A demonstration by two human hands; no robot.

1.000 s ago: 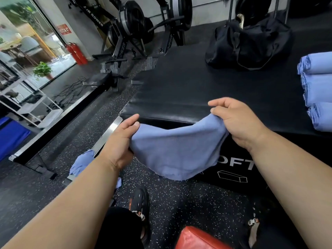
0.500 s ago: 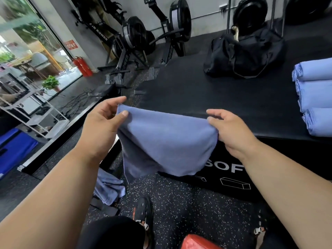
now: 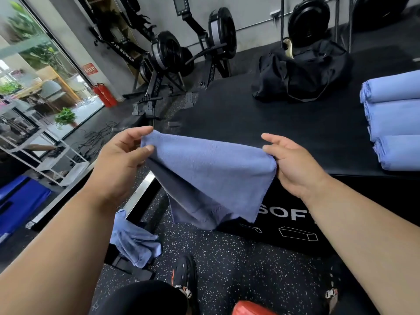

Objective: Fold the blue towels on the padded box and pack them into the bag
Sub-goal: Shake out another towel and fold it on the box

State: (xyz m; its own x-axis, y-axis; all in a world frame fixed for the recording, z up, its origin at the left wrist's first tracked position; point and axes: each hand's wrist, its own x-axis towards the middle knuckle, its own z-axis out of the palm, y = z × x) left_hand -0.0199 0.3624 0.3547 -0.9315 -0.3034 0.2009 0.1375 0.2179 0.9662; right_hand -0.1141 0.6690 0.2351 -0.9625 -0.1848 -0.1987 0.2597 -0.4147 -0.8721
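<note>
A blue towel (image 3: pixel 211 171) hangs doubled over in the air above the near edge of the black padded box (image 3: pixel 261 123). My left hand (image 3: pixel 122 160) pinches its left corner and my right hand (image 3: pixel 293 164) pinches its right corner, holding the top edge stretched level. Three folded blue towels (image 3: pixel 395 123) lie side by side on the box at the far right. The black bag (image 3: pixel 302 76) sits slumped at the back of the box. Another blue towel (image 3: pixel 134 242) lies crumpled on the floor at the lower left.
Rowing machines (image 3: pixel 168 55) stand behind the box's left end. A metal rail (image 3: pixel 138 196) runs along the floor beside the box. Two red fire extinguishers (image 3: pixel 105 94) stand by the glass wall, and a white shelf (image 3: pixel 43 151) is at the left. My shoe (image 3: pixel 184 278) rests on speckled floor.
Both hands have lifted the towel from below the box's edge up to box-top height. The left hand moved up and forward, pulling the top edge straight.
</note>
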